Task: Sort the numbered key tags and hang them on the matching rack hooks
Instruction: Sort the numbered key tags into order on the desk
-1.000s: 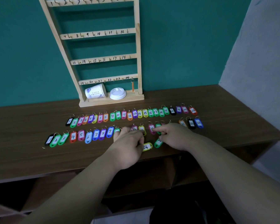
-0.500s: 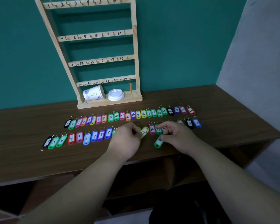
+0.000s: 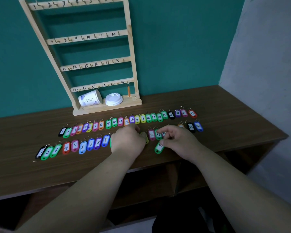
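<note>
A wooden rack [image 3: 131, 64] with hooks numbered 1 to 24 stands against the teal wall. One orange tag [image 3: 128, 90] hangs on hook 24. Two rows of coloured numbered tags lie on the brown table [image 3: 233, 118]: a back row [image 3: 114, 122] and a front row [image 3: 90, 144]. My left hand [image 3: 127, 140] rests in the middle of the front row, fingertips pinched on a yellow tag [image 3: 146, 140] that is mostly hidden. My right hand [image 3: 180, 140] pinches the ring of a green tag 20 [image 3: 158, 147], which lies just below the row beside tags 16 and 17.
A paper cup [image 3: 90, 100] lies on its side on the rack's base, next to a white lid [image 3: 114, 99]. A grey wall [image 3: 267, 64] closes the right side. The table's front edge runs just under my forearms, with open shelves below.
My left hand carried the yellow tag from below the front row up into it. My right hand curled its fingers and drew back slightly over the green tag.
</note>
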